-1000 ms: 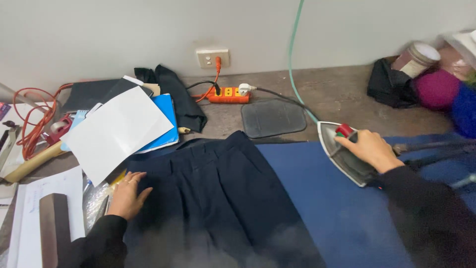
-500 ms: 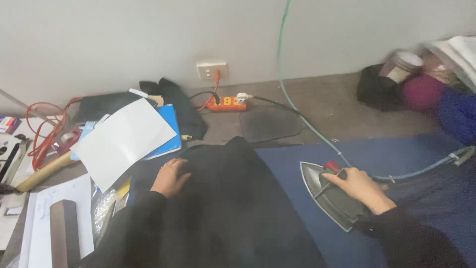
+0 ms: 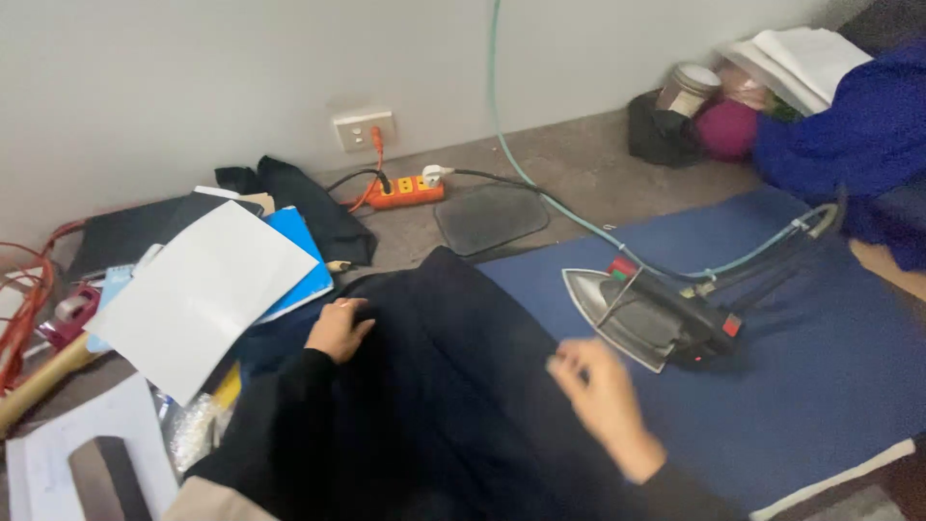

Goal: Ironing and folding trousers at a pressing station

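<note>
- Left hand (image 3: pixel 338 328) is pressing flat, fingers loose, on the dark garment (image 3: pixel 453 386).
- Right hand (image 3: pixel 603 391) is hovering open, empty, above it.
- Garment looks soft, light; its edges are probably easiest to grip.
- Iron (image 3: pixel 651 314) is lying just beyond the right hand.

A view looking down at a floor beside a pale wall. A dark garment (image 3: pixel 453 386) lies spread over a blue mat (image 3: pixel 820 386). The left hand (image 3: pixel 338 328) rests flat on the garment's upper left edge. The right hand (image 3: pixel 603 396), blurred and empty with fingers loosely spread, hovers above the garment. At its two o'clock, close by, an iron (image 3: pixel 651 314) lies on the mat, its green hose (image 3: pixel 521 164) running up toward twelve o'clock. An orange power strip (image 3: pixel 405 191) sits under a wall socket (image 3: pixel 363 128). White paper (image 3: pixel 198 294) lies at nine o'clock.
</note>
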